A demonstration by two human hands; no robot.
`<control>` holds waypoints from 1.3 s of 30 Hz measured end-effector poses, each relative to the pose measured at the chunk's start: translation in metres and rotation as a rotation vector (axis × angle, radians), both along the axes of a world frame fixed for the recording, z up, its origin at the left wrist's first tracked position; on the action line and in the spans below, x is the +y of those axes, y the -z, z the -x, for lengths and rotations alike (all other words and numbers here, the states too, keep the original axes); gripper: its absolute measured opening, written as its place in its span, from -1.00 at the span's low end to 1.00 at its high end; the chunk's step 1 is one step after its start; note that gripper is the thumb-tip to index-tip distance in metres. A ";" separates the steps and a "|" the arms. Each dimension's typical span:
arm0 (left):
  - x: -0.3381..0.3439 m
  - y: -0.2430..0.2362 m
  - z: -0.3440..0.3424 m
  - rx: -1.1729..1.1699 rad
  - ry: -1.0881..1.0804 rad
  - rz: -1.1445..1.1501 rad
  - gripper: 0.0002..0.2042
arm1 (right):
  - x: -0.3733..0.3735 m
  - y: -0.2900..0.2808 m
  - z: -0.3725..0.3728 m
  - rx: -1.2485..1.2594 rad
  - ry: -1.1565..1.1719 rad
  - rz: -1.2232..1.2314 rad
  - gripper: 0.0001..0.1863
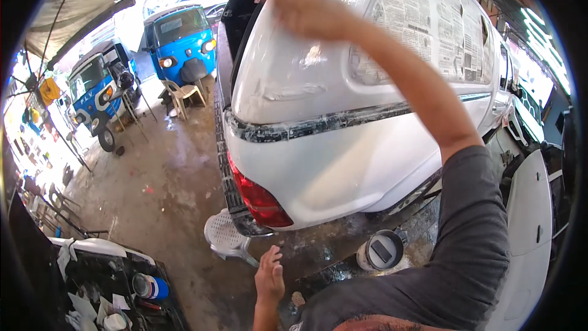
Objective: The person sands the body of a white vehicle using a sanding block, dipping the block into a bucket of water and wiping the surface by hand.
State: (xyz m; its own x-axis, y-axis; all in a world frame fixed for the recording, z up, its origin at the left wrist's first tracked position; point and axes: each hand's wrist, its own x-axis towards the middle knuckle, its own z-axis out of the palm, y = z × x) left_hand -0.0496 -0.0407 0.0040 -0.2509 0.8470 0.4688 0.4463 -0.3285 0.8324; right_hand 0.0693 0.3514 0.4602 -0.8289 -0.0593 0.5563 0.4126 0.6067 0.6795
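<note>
The white pickup (318,178) with a white canopy (288,70) fills the middle of the view. My right arm reaches up across it, and my right hand (306,12) is over the canopy's upper rear corner. Motion smears its fingers, so whether it holds or touches anything is unclear. Smudges and wet-looking patches mark the canopy's side above a dark, white-smeared trim strip (318,125). My left hand (269,274) is low, below the red tail light (260,199) and beside a white plastic stool (226,233). Its fingers point upward, loosely bent, with nothing in them.
Newspaper (422,24) covers the canopy's side window. A bucket (381,251) with a dark block on top stands by the pickup. Blue three-wheelers (180,43) and a plastic chair (184,95) are at far left. A cluttered bench (116,251) with a can is near left; a detached white door panel (530,208) is at right.
</note>
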 end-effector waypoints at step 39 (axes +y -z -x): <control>0.044 -0.014 -0.051 0.049 0.086 0.086 -0.51 | 0.038 -0.023 -0.086 0.379 0.121 -0.025 -0.36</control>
State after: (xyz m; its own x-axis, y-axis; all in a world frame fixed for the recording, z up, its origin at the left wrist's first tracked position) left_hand 0.0018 0.0034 0.0179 -0.1540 0.9021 0.4032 0.4606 -0.2954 0.8370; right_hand 0.1554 0.3892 0.4832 -0.5673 0.0086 0.8235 0.7044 0.5232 0.4798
